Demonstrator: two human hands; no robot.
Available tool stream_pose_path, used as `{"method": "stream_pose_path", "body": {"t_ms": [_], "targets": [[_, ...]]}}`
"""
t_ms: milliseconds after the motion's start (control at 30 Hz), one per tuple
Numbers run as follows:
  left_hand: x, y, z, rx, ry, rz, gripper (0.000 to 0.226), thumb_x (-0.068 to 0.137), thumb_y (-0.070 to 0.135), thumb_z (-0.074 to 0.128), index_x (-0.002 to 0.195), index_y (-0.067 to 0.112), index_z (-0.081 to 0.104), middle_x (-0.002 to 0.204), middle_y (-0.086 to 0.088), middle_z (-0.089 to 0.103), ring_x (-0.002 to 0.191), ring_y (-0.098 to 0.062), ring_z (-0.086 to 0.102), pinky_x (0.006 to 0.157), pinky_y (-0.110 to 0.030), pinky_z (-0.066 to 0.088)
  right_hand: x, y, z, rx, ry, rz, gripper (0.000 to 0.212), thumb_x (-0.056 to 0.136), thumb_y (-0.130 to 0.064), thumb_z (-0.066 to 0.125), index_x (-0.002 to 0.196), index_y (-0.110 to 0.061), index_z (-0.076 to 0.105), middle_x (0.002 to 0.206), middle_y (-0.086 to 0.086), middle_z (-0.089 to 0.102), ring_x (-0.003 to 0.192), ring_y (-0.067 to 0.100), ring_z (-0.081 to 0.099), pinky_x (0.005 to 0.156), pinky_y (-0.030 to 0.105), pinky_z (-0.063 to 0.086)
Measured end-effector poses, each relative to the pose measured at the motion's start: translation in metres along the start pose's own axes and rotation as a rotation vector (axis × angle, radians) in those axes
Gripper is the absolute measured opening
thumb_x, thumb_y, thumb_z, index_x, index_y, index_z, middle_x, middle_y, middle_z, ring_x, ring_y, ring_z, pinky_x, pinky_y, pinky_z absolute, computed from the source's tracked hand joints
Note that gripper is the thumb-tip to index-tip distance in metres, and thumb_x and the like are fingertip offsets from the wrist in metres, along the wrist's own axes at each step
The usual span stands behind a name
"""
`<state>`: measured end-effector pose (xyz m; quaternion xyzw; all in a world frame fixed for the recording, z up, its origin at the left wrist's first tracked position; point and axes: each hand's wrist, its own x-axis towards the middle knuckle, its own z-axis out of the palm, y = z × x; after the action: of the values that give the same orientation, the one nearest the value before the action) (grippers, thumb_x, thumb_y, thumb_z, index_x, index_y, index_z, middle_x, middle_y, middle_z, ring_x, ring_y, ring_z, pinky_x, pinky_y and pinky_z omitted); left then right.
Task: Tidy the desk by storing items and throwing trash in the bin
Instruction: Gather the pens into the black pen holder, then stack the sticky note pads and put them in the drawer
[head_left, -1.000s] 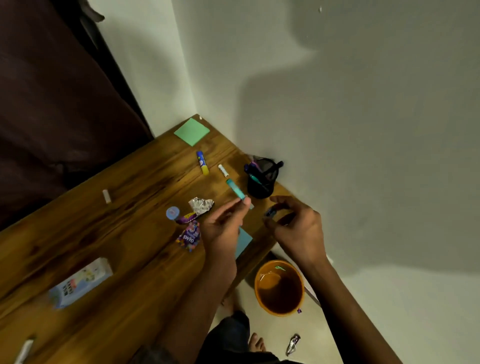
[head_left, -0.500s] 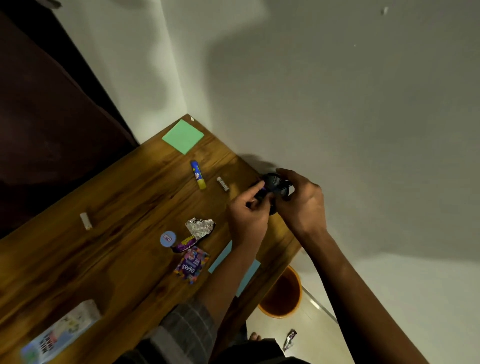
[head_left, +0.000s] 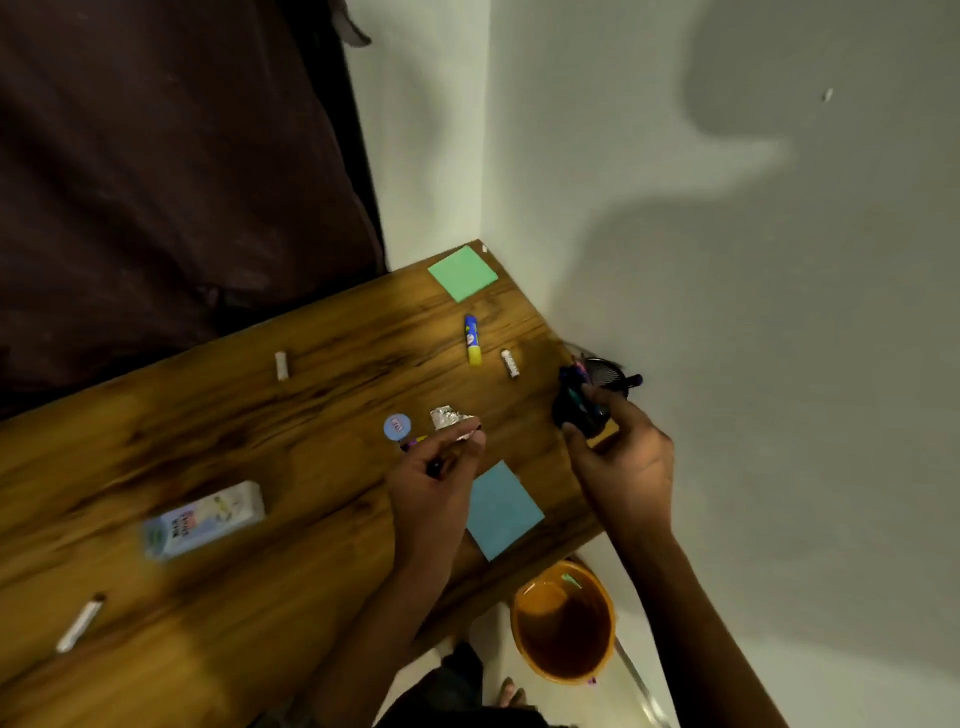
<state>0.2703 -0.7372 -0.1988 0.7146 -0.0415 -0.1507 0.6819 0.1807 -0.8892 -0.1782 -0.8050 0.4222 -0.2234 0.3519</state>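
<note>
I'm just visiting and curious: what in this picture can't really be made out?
- Print on the pale box: smeared by motion blur in the head view.
- What the left hand pinches: a small dark thing, mostly hidden by its fingers.
- Pen holder: dark, partly covered by the right hand; its contents are unclear.
- Candy wrapper: hidden under the left hand.

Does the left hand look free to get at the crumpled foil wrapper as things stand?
Probably yes. The left hand hovers just short of the crumpled foil wrapper, fingertips almost at it, with nothing between them. The only catch: its curled fingers seem to hold a small dark object already, so the grip may be partly taken.
</note>
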Motion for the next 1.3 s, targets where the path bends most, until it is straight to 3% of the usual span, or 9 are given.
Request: {"method": "stream_pose_path", "body": {"t_ms": [67,200,267,333,433,633,867,1000,1300], "targets": [[-0.020,0.007,-0.019,-0.009,0.092,0.019,0.018,0.090,0.014,0.077,0.108,0.019,0.080,0.097,0.009,0.080,0.097,-0.011,0.075,0.082,-0.029,0.062,-0.018,-0.010,-0.002,0.038,-0.044,-0.079,0.048,0.086,-0.029,0.077,0.132,-0.029,0.065,0.117,-0.006,0.072,0.068,-0.001,0.065,0.077,0.033,0.061],[-0.068,0.021,-0.071,-0.102,0.278,-0.001,0.018,0.090,0.015,0.076,0.108,0.018,0.079,0.101,0.013,0.079,0.100,-0.002,0.073,0.086,-0.020,0.060,-0.052,-0.030,-0.002,0.084,-0.161,-0.183,0.046,0.086,-0.024,0.079,0.130,-0.022,0.066,0.117,-0.009,0.068,0.073,-0.011,0.057,0.071,0.000,0.047],[-0.094,0.023,-0.102,-0.102,0.341,0.003,0.017,0.091,0.018,0.075,0.108,0.022,0.079,0.102,0.016,0.079,0.101,0.000,0.071,0.089,-0.020,0.058,-0.073,-0.042,0.003,0.144,-0.223,-0.217,0.046,0.085,-0.023,0.078,0.130,-0.025,0.065,0.119,-0.009,0.068,0.074,-0.011,0.060,0.077,0.014,0.057],[-0.120,0.023,-0.131,-0.129,0.410,-0.003,0.017,0.092,0.022,0.074,0.108,0.024,0.079,0.102,0.012,0.079,0.095,-0.011,0.071,0.089,-0.034,0.060,-0.096,-0.056,0.011,0.167,-0.276,-0.281,0.047,0.084,-0.024,0.079,0.128,-0.030,0.066,0.109,-0.011,0.072,0.075,-0.004,0.065,0.077,0.024,0.060],[-0.160,0.024,-0.178,-0.189,0.572,-0.017,0.020,0.093,0.027,0.073,0.110,0.020,0.080,0.096,-0.003,0.078,0.097,-0.022,0.067,0.098,-0.055,0.053,-0.136,-0.084,0.027,0.170,-0.352,-0.401,0.045,0.082,-0.022,0.082,0.125,-0.027,0.069,0.096,-0.013,0.072,0.073,-0.015,0.061,0.072,0.002,0.045],[-0.217,0.024,-0.265,-0.283,0.797,0.014,0.020,0.098,0.023,0.066,0.110,0.014,0.079,0.107,0.005,0.079,0.108,-0.009,0.070,0.107,-0.048,0.050,-0.216,-0.139,0.061,0.147,-0.538,-0.539,0.045,0.084,-0.035,0.079,0.127,-0.034,0.067,0.089,-0.010,0.073,0.066,0.001,0.062,0.082,0.035,0.057],[-0.276,0.020,-0.357,-0.321,0.923,0.098,0.024,0.102,0.023,0.059,0.116,0.013,0.077,0.062,0.016,0.051,0.060,-0.002,0.046,0.054,-0.013,0.042,-0.324,-0.186,0.093,0.151,-0.708,-0.698,0.043,0.087,-0.034,0.078,0.129,-0.035,0.066,0.081,-0.013,0.067,0.060,0.003,0.058,0.054,0.006,0.038],[-0.326,0.016,-0.425,-0.314,0.994,0.122,0.023,0.102,0.027,0.060,0.111,0.018,0.079,0.069,0.005,0.054,0.065,-0.018,0.037,0.055,-0.025,0.036,-0.398,-0.224,0.113,0.150,-0.800,-0.721,0.044,0.089,-0.037,0.076,0.131,-0.039,0.063,0.074,-0.014,0.063,0.063,0.004,0.059,0.055,0.013,0.042],[-0.431,-0.003,-0.585,-0.343,1.193,0.102,0.024,0.102,0.030,0.059,0.105,0.021,0.081,0.061,0.009,0.045,0.056,-0.006,0.039,0.048,-0.016,0.035,-0.585,-0.275,0.172,0.186,-0.960,-0.767,0.046,0.086,-0.037,0.079,0.130,-0.037,0.063,0.115,-0.003,0.071,0.100,0.015,0.068,0.070,0.019,0.054]]}}
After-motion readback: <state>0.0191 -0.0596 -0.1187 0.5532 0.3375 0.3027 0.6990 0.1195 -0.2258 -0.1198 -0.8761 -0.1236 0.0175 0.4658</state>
